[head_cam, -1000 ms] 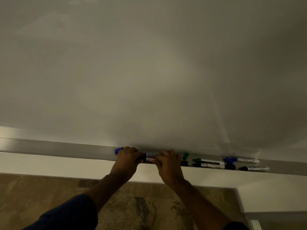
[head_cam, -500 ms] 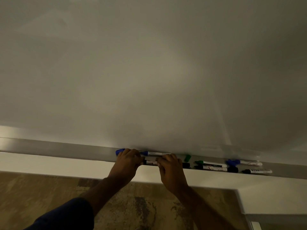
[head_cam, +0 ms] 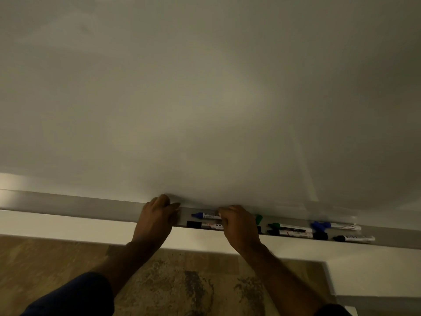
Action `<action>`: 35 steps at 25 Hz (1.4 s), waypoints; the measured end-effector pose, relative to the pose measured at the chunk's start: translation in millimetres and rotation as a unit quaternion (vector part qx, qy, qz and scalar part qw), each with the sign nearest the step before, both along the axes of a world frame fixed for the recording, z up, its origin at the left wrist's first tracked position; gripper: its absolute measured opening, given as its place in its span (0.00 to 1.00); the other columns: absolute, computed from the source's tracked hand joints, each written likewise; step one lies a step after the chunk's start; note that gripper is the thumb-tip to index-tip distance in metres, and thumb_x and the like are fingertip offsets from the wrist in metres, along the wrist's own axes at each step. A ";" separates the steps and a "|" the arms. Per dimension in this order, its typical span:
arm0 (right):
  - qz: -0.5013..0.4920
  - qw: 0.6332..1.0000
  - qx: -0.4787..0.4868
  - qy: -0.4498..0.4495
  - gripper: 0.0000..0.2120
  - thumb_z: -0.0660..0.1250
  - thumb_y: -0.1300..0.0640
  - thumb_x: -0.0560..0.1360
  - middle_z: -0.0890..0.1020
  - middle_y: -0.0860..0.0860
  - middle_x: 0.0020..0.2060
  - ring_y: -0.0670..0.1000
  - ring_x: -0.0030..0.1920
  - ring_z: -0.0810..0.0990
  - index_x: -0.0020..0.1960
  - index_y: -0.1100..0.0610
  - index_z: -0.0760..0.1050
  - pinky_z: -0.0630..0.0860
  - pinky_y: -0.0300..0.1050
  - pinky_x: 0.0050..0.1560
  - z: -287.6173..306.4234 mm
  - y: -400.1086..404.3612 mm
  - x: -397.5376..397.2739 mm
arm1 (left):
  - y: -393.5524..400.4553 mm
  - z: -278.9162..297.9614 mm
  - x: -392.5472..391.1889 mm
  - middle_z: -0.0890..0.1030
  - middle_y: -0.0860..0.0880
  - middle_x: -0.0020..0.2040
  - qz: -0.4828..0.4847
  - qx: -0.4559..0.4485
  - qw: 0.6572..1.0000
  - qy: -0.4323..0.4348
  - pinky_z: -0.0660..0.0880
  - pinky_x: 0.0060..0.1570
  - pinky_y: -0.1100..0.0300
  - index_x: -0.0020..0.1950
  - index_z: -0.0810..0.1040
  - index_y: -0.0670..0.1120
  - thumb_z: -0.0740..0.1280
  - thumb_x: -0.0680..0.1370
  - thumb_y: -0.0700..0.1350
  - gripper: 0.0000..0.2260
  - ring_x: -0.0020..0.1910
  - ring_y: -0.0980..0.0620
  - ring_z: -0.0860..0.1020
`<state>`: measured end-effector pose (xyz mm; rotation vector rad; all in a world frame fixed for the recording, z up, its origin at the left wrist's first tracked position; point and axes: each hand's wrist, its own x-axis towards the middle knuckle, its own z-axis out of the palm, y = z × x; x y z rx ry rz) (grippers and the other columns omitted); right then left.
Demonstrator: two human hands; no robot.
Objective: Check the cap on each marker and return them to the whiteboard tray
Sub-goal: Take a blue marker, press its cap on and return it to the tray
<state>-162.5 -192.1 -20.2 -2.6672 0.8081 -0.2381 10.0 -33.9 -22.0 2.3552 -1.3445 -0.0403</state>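
Note:
The grey whiteboard tray (head_cam: 68,207) runs across below the whiteboard (head_cam: 205,99). My left hand (head_cam: 157,218) lies curled over the tray where a blue cap showed before; what it holds is hidden. My right hand (head_cam: 239,226) is closed over the right end of a black-capped marker (head_cam: 200,224) lying at the tray's front. A blue-capped marker (head_cam: 204,215) lies just behind it, its right end under my fingertips. Between my hands both caps sit on their markers.
Right of my right hand the tray holds a green cap (head_cam: 259,218), a green-capped marker (head_cam: 289,226), a black marker (head_cam: 289,234), a blue-capped marker (head_cam: 335,225) and a black-capped marker (head_cam: 355,238). Patterned carpet (head_cam: 182,281) lies below.
My hands have moved apart. The left hand slid left over the far-left blue cap, and the black-capped marker now lies in the tray under my right hand.

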 end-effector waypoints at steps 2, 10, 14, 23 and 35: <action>0.014 0.998 0.014 0.053 0.07 0.64 0.58 0.77 0.83 0.53 0.45 0.53 0.46 0.80 0.51 0.54 0.79 0.79 0.46 0.47 0.6 -0.4 4.1 | 3.8 -0.2 6.5 0.74 0.48 0.38 0.032 0.013 0.999 0.015 0.68 0.33 0.59 0.50 0.82 0.46 0.70 0.74 0.43 0.06 0.34 0.51 0.71; 0.020 0.986 -0.011 0.163 0.06 0.65 0.58 0.76 0.84 0.54 0.44 0.55 0.44 0.82 0.49 0.55 0.80 0.78 0.47 0.45 4.5 2.1 18.4 | 5.4 -1.9 10.9 0.73 0.49 0.40 0.065 0.062 0.996 0.024 0.67 0.35 0.60 0.46 0.83 0.48 0.68 0.73 0.38 0.07 0.36 0.52 0.70; 0.038 0.993 -0.022 0.111 0.05 0.65 0.58 0.76 0.84 0.56 0.42 0.56 0.42 0.82 0.46 0.56 0.80 0.76 0.45 0.46 10.7 1.1 17.0 | 6.6 1.8 8.7 0.76 0.48 0.43 0.067 0.074 0.995 0.019 0.67 0.38 0.59 0.49 0.82 0.50 0.69 0.72 0.38 0.09 0.40 0.50 0.73; 0.019 0.992 -0.124 0.008 0.03 0.68 0.60 0.74 0.80 0.51 0.39 0.55 0.44 0.76 0.47 0.54 0.78 0.69 0.49 0.45 38.2 7.3 -3.3 | 4.8 0.3 0.5 0.84 0.49 0.41 0.063 0.075 0.995 0.029 0.75 0.43 0.55 0.46 0.82 0.49 0.67 0.73 0.38 0.08 0.39 0.48 0.78; 0.005 0.985 -0.069 -0.156 0.08 0.66 0.61 0.76 0.82 0.52 0.41 0.54 0.42 0.78 0.55 0.56 0.76 0.66 0.52 0.51 97.4 7.8 -29.2 | 2.5 78.8 -16.2 0.78 0.50 0.48 0.038 -0.126 0.983 0.126 0.69 0.42 0.72 0.51 0.82 0.46 0.69 0.73 0.34 0.10 0.43 0.56 0.76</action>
